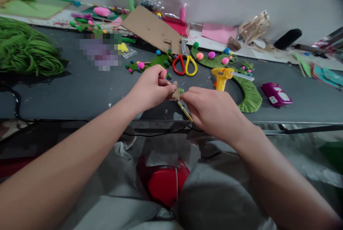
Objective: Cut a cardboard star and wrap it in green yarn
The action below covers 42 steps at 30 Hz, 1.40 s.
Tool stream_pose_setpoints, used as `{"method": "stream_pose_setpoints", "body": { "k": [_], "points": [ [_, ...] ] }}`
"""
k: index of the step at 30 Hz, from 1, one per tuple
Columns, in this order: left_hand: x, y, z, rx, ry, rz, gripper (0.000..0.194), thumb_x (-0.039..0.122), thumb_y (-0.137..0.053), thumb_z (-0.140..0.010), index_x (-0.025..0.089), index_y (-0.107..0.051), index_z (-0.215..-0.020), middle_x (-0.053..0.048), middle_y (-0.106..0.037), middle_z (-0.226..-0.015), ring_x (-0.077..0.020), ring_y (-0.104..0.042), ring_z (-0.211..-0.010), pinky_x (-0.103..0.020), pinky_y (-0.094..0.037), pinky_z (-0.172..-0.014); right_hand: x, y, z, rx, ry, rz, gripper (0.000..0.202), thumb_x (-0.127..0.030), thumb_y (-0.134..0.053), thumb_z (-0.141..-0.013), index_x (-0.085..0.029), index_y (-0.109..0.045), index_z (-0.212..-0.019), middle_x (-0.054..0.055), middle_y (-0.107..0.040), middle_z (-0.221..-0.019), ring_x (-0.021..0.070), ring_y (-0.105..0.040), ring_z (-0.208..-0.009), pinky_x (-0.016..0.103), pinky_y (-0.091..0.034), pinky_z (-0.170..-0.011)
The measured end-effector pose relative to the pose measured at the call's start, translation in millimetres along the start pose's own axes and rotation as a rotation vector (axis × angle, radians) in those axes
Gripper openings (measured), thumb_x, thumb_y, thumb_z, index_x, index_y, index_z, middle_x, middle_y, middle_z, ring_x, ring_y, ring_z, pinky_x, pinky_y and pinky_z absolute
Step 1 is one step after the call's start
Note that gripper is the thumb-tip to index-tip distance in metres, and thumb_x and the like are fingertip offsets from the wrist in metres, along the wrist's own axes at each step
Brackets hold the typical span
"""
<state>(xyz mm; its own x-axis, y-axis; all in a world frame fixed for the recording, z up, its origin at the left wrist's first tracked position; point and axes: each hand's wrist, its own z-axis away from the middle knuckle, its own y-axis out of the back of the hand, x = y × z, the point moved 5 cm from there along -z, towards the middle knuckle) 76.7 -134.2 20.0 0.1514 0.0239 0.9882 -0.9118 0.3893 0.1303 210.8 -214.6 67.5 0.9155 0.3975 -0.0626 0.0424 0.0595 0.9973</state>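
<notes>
Near the table's front edge, my left hand (153, 88) pinches a small brown cardboard piece (175, 93) between thumb and fingers. My right hand (209, 106) is closed at the piece's right side, where a bit of green yarn (181, 91) shows. A thin yellow stick-like object (184, 111) slants down from the piece beside my right hand; its upper end is hidden. Behind my hands lie scissors (184, 62) with one red and one yellow handle. A yellow glue gun (222, 76) rests beyond my right hand, by a green yarn-wrapped ring (250, 96).
Green yarn (26, 49) is heaped at the left of the dark table (88, 96). Brown cardboard (151, 28) and pompom-covered green pieces (159, 60) lie behind. A purple packet (277, 94) sits at the right. A red stool (163, 183) shows below.
</notes>
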Motion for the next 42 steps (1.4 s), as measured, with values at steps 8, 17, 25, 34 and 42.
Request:
{"method": "stream_pose_setpoints", "body": {
  "k": [8, 17, 25, 34, 42],
  "points": [
    [3, 7.1, 1, 0.024, -0.022, 0.06, 0.042, 0.006, -0.07, -0.074, 0.024, -0.032, -0.079, 0.007, -0.041, -0.061, -0.0136, -0.059, -0.059, -0.029, -0.049, -0.059, -1, -2, 4, 0.01, -0.018, 0.002, 0.02, -0.017, -0.048, -0.095, -0.019, -0.067, -0.098, 0.005, -0.066, -0.091, 0.0181, -0.058, -0.075, 0.033, -0.018, -0.054],
    [13, 2.3, 10, -0.099, 0.019, 0.244, 0.037, -0.005, -0.057, -0.078, 0.023, -0.033, -0.078, 0.009, -0.045, -0.059, -0.0081, -0.054, -0.05, -0.024, -0.042, -0.054, 3, -7, -1, 0.141, 0.053, -0.386, 0.023, -0.014, -0.046, -0.094, -0.017, -0.062, -0.079, 0.003, -0.057, -0.078, 0.0151, -0.05, -0.072, 0.028, -0.032, -0.066],
    [9, -2.6, 17, -0.319, 0.106, 0.045, 0.042, 0.009, -0.075, -0.074, 0.024, -0.036, -0.076, 0.006, -0.051, -0.059, -0.0127, -0.058, -0.052, -0.028, -0.044, -0.055, 31, -15, -16, -0.064, 0.1, -0.737, 0.028, -0.033, -0.058, -0.094, -0.014, -0.074, -0.081, -0.002, -0.05, -0.063, 0.0103, -0.037, -0.06, 0.026, -0.031, -0.057],
    [-9, -7.2, 15, -0.32, 0.14, -0.159, 0.038, 0.019, -0.076, -0.073, 0.026, -0.04, -0.083, 0.003, -0.061, -0.06, -0.0167, -0.061, -0.054, -0.03, -0.045, -0.054, 44, -25, -26, -0.106, -0.125, -0.835, 0.027, -0.038, -0.07, -0.084, -0.013, -0.073, -0.075, -0.004, -0.048, -0.058, 0.0086, -0.036, -0.055, 0.025, -0.027, -0.051],
    [-9, -9.4, 12, -0.204, 0.052, -0.282, 0.029, 0.019, -0.072, -0.076, 0.023, -0.051, -0.095, 0.001, -0.068, -0.064, -0.0193, -0.066, -0.06, -0.031, -0.048, -0.058, 28, -22, -23, 0.077, -0.154, -0.733, 0.03, -0.037, -0.064, -0.089, -0.015, -0.068, -0.069, -0.003, -0.048, -0.057, 0.0089, -0.035, -0.055, 0.028, -0.025, -0.054]
  ]
}}
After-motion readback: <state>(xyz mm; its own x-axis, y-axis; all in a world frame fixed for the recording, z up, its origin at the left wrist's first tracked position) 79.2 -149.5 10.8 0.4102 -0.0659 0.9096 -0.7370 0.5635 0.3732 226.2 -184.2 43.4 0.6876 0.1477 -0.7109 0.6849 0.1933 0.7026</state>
